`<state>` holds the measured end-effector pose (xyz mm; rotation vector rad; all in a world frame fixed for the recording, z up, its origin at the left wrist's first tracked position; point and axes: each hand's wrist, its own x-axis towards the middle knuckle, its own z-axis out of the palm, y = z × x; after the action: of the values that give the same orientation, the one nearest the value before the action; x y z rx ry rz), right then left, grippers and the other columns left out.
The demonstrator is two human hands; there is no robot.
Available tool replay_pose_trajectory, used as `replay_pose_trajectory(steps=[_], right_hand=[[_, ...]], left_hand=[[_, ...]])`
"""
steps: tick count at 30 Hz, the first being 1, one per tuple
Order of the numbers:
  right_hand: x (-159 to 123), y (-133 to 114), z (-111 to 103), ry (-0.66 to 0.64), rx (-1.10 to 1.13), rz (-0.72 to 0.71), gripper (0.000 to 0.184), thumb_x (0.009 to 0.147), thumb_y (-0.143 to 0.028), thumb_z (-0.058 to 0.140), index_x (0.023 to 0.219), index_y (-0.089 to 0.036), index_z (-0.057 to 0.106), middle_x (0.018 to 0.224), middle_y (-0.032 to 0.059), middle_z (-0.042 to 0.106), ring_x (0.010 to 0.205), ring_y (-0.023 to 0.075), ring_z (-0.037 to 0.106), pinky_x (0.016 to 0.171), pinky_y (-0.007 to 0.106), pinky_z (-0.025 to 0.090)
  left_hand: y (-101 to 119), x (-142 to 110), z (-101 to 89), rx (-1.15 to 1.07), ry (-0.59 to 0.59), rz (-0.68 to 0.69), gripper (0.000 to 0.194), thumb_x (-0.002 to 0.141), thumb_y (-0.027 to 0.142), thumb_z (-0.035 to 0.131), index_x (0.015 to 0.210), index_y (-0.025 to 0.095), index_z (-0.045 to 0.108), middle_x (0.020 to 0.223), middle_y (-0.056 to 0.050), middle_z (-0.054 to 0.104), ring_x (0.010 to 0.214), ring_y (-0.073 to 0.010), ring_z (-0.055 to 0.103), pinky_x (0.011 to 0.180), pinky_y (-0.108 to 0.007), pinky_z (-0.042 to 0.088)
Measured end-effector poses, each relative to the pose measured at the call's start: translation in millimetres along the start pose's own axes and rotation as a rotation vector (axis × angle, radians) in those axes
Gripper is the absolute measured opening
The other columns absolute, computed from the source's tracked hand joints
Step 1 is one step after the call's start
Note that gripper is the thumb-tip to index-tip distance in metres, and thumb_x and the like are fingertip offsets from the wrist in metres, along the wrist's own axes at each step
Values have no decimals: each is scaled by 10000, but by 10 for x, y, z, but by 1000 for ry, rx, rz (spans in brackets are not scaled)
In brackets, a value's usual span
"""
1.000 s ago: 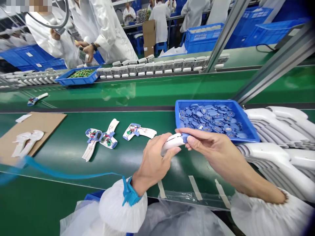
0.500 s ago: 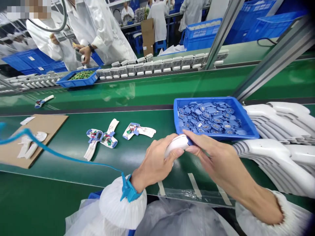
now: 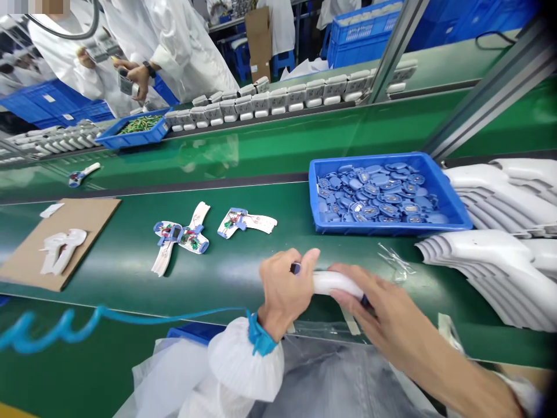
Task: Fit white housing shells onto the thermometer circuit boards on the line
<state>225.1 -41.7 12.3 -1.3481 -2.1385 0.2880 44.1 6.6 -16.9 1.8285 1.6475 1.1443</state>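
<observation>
My left hand (image 3: pixel 285 290) and my right hand (image 3: pixel 378 313) both grip a white plastic shell (image 3: pixel 333 283) just above the near edge of the green belt (image 3: pixel 243 273). A bit of blue shows at each end of the shell under my fingers. A blue tray (image 3: pixel 452 200) full of small blue parts (image 3: pixel 376 194) sits just beyond my hands. Stacks of white handle-shaped housings (image 3: pixel 487 267) lie to the right of my right hand. A blue coiled strap cord (image 3: pixel 130 319) runs from my left wrist off to the left.
Three half-assembled white and blue shells (image 3: pixel 187 238) lie on the belt left of centre. A cardboard sheet (image 3: pixel 91 217) with white shells sits at far left. Beyond, a row of white units (image 3: pixel 282 98) and a blue tray of green parts (image 3: pixel 134 129); people in white coats work there.
My hands dropped toward me, from beside the blue tray to the belt's near edge, turning the white shell to lie level. The view tilted down slightly.
</observation>
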Motion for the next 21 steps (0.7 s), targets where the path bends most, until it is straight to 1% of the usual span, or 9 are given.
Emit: replay_pose_trajectory(steps=[2,5,8,10,12,13,15,17,21], right_hand=[[-44,-70,109,47,-37,-41,253,1076,-365,448,1208,-216,604,922,55,713,574,154,633,497,280,464],[-85,-144,224,87,39,28,294,1057,-398,473,1197,-198,637,924,70,711,600,163,633,520,289,464],[-71,-145,273,-17,327,421,388,993,-557,505,985,-215,688,727,33,667,507,157,543,484,296,428],[-28,-123,301,-168,596,774,488,950,-651,484,746,-229,623,575,10,572,414,131,400,411,283,325],[24,-118,343,-355,819,984,529,931,-689,462,683,-235,572,545,5,541,385,111,305,386,270,233],[47,-128,371,-420,855,987,516,927,-692,469,744,-230,610,572,8,566,390,114,314,392,268,231],[75,-174,433,-430,730,798,497,928,-681,503,981,-224,693,661,20,643,444,143,423,433,277,299],[75,-234,500,-350,483,472,476,985,-627,466,1104,-237,713,693,18,671,524,173,526,508,296,369],[21,-294,646,-155,131,41,490,1092,-440,334,1046,-174,743,616,5,641,456,160,553,495,307,316]], left_hand=[[-20,34,62,57,21,52,548,1006,414,479,549,206,261,500,13,398,515,-123,338,573,-333,240],[-44,84,-30,65,-59,88,549,997,411,486,526,207,294,492,9,417,512,-124,370,578,-324,275],[-89,-2,-265,-39,-160,97,385,974,468,577,694,205,587,736,-32,658,732,-170,599,718,-304,439],[-143,-117,-375,-138,-99,145,316,978,497,578,941,197,667,1025,-90,713,981,-217,643,872,-337,490],[-213,-202,-386,-188,29,95,373,1013,512,513,854,196,632,925,-79,692,890,-198,631,819,-326,499],[-249,-214,-356,-188,88,21,437,1027,521,484,740,205,578,776,-44,645,756,-172,593,735,-305,483],[-312,-173,-262,-163,152,-139,533,1038,533,460,610,215,463,586,11,506,592,-134,476,619,-279,418],[-355,-75,-172,-131,147,-222,560,1030,544,463,579,214,438,551,18,476,567,-125,448,592,-271,396],[-384,107,-113,-49,144,-210,562,1017,460,449,513,214,415,526,-1,491,559,-129,464,599,-276,401]])
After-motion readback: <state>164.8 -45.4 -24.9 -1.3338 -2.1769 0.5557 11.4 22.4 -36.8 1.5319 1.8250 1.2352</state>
